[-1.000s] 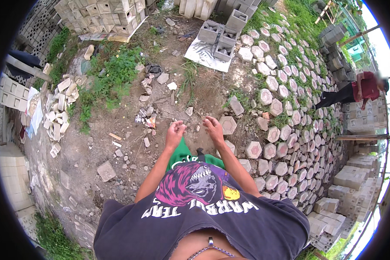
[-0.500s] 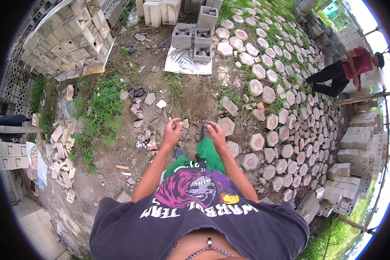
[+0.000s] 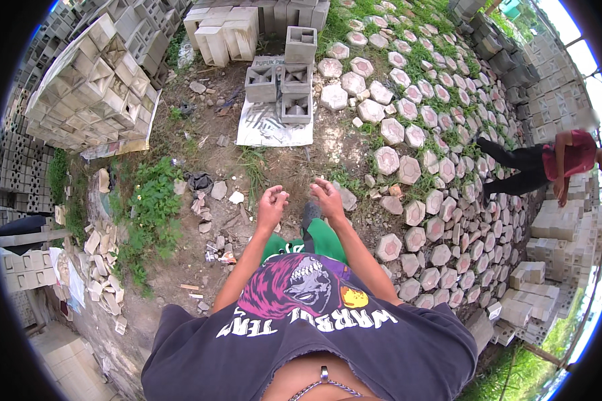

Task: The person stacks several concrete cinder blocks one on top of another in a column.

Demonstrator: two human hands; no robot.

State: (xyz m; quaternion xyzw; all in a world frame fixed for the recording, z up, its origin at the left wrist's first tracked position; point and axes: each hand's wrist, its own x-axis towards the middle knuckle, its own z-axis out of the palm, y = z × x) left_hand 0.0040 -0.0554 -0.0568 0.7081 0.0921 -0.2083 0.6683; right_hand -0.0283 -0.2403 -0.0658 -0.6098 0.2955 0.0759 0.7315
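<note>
In front of my body, my left hand (image 3: 271, 206) hangs in the air with its fingers loosely bent and nothing in it. Level with it, my right hand (image 3: 327, 199) is also empty, its fingers half curled and apart. Beyond both hands stand several grey hollow concrete blocks (image 3: 261, 84), some stacked, on a white printed sack (image 3: 264, 134) spread on the dirt. Neither hand touches the blocks. Just past my right hand a flat stone slab (image 3: 346, 198) lies on the ground.
Hexagonal pavers (image 3: 391, 160) cover the grassy ground to the right. A person in a red shirt (image 3: 575, 155) walks there near stacked blocks (image 3: 562, 214). At left are a tall stack of pale patterned blocks (image 3: 90, 93), a leafy weed (image 3: 155, 194) and broken block pieces (image 3: 104, 267).
I have stepped forward, so the blocks and sack appear nearer. My hands stay raised and empty. The person at right has moved farther toward the right rim.
</note>
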